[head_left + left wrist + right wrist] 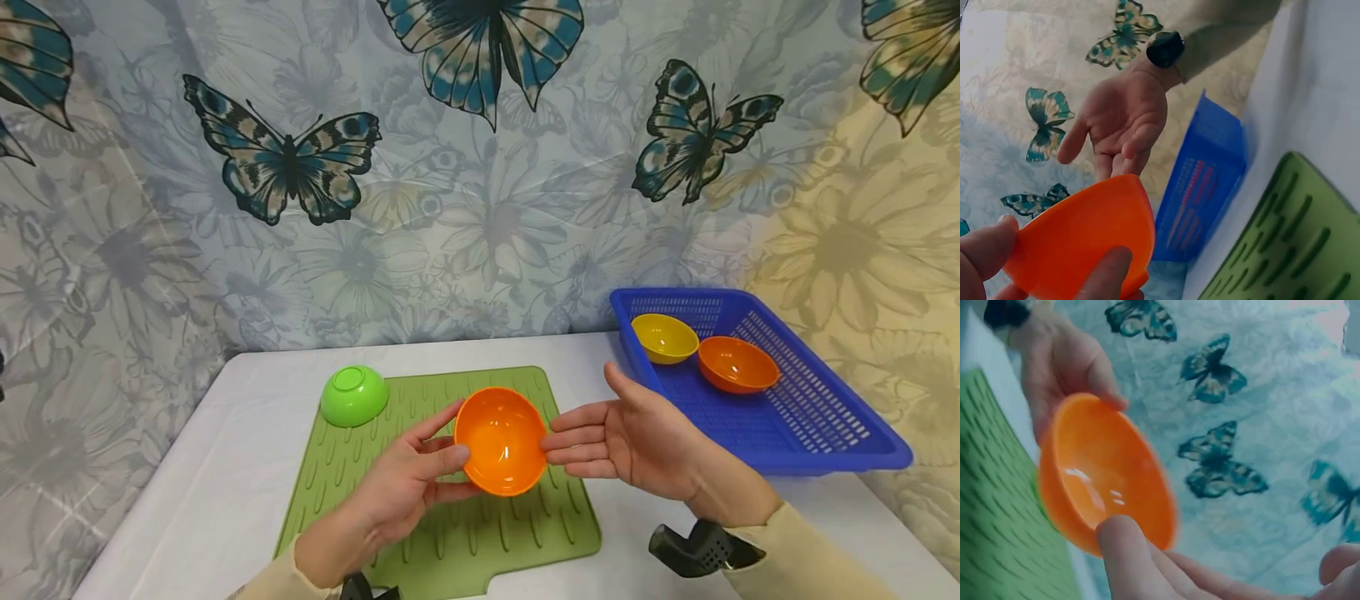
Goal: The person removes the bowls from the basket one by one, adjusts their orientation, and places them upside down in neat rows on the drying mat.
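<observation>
My left hand (405,475) grips an orange bowl (501,442) by its left side, thumb at the rim and fingers behind it. The bowl is tilted so its glossy inside faces the head camera, above the green mat. Palm turned up and fingers straight, my right hand (622,433) has its fingertips right at the bowl's right edge. In the left wrist view the orange bowl (1091,237) shows its outer side, with the right hand (1125,119) beyond it. The right wrist view looks into the bowl (1107,469), the left hand (1066,362) behind.
A bright green bowl (355,397) lies upside down at the back left corner of the ridged green mat (517,533). To the right, a blue basket (810,442) contains a yellow bowl (664,338) and another orange bowl (738,365). A butterfly-print cloth (495,217) hangs behind the white table (195,467).
</observation>
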The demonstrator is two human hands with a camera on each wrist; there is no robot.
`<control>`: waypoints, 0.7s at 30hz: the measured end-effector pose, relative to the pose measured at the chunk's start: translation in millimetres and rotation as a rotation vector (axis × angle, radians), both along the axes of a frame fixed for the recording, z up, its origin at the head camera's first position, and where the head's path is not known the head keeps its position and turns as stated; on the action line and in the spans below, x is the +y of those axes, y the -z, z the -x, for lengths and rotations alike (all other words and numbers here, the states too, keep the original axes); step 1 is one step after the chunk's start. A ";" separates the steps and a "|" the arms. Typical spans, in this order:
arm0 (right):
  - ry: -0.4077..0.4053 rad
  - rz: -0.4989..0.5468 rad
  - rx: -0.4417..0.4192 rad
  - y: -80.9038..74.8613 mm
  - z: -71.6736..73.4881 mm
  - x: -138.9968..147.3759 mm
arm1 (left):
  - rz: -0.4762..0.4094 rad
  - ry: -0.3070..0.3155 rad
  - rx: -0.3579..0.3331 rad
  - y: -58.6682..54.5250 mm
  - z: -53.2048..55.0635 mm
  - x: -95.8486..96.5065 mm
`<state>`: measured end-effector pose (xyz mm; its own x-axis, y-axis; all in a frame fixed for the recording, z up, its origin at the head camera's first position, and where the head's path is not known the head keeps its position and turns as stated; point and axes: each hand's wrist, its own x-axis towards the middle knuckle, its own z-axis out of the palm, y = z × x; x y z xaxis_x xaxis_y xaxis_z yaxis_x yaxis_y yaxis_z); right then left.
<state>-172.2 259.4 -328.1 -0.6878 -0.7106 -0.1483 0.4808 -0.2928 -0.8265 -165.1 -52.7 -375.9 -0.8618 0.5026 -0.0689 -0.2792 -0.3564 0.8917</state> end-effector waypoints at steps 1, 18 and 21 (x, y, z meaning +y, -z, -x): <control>-0.053 0.056 -0.049 4.1 1.2 -0.1 | 0.022 -0.007 0.026 -0.5 -0.3 -0.9; -0.096 0.191 -0.149 21.0 0.7 -12.1 | 0.569 -0.116 1.228 5.7 -5.5 -8.5; -0.133 0.190 -0.141 22.2 -0.2 -11.6 | 0.622 -0.153 1.569 4.6 -1.1 -10.4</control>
